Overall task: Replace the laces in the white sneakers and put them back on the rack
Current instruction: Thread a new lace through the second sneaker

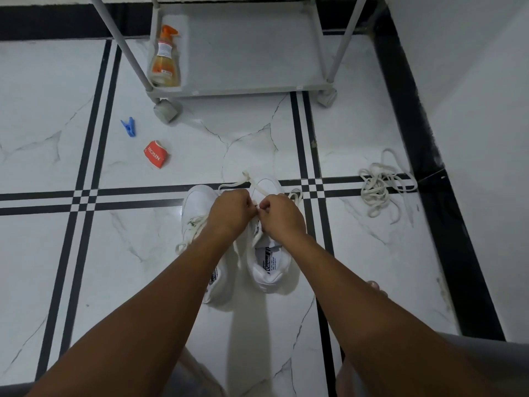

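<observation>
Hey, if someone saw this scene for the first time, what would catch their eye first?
Two bare arms reach to mid-floor, where the left hand and right hand pinch a lace over the right white sneaker, with the left white sneaker beside it. A tangle of loose laces lies on the floor to the right. An orange spray bottle stands on the grey rack beyond.

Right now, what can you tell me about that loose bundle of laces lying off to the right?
The tangled pile of laces is flat, off-white cord, seemingly woven fabric, heaped in loose loops with strands trailing outward. It lies on the marble-look floor by the black border strip, right of the sneakers, apart from them. Neither hand touches it.
</observation>
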`<state>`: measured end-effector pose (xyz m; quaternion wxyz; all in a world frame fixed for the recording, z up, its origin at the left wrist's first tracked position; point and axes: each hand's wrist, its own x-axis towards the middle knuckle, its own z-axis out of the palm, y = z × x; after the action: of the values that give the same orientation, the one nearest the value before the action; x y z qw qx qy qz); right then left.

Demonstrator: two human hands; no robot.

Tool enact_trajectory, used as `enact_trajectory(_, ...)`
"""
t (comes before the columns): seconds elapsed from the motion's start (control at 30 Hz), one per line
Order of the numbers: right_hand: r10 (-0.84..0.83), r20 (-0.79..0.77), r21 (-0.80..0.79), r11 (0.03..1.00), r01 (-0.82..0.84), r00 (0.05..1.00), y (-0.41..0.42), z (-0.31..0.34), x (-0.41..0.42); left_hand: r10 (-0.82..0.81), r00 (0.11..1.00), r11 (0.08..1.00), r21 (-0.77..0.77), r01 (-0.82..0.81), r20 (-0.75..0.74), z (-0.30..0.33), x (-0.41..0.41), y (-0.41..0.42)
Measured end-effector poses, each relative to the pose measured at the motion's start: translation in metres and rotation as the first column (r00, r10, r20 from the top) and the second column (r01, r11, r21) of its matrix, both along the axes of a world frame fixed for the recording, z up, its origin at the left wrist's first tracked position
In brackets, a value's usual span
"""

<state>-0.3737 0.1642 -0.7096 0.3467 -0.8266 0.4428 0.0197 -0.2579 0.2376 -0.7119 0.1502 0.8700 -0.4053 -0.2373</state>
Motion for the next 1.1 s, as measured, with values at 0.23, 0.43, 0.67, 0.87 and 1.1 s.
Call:
enact_trajectory(0.23,-0.011,0.007,0.018,1.0,0.01,1.0,-0.001,-0.003,0.004,-0.154,0.977,0.985,0.096,0.14,0.149,0.003,0.002,-0.007)
enact_trajectory(0.43,0.044,0.047,0.013,0.999,-0.045,0.998,-0.001,-0.004,0.001,-0.234,0.951,0.972,0.076,0.223,0.201,0.006,-0.001,-0.012)
enact_trajectory(0.67,-0.049,0.061,-0.049,0.997,0.052,0.997,0.001,-0.007,0.001,-0.188,0.976,0.981,-0.03,0.192,0.11,-0.007,0.009,-0.006)
enact_trajectory(0.87,-0.083,0.0,-0.069,0.994,0.083,0.997,0.008,-0.013,-0.006,-0.021,0.994,0.991,-0.134,0.007,-0.105,-0.018,0.001,0.0)
enact_trajectory(1.1,-0.135,0.137,0.056,0.99,0.128,0.981,0.013,-0.019,-0.013,0.157,0.941,0.96,-0.176,-0.216,-0.299,-0.025,-0.001,0.012)
